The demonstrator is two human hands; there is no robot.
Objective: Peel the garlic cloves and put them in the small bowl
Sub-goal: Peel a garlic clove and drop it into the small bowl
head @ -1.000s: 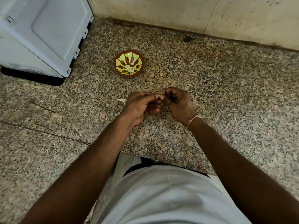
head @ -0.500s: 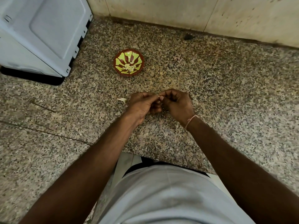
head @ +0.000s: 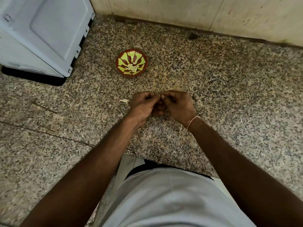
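Cloves (head: 131, 66) already peeled in bowl (head: 120, 69); left hand (head: 144, 104), right hand (head: 177, 104) pinching something tiny together, likely another clove mid-peel. Scrap (head: 124, 100) beside.

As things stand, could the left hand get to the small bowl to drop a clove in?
Probably yes. The small bowl sits on the counter just beyond the left hand, with only bare speckled stone between them. But that hand and the right hand are pinched together, seemingly on a clove hidden between the fingers.
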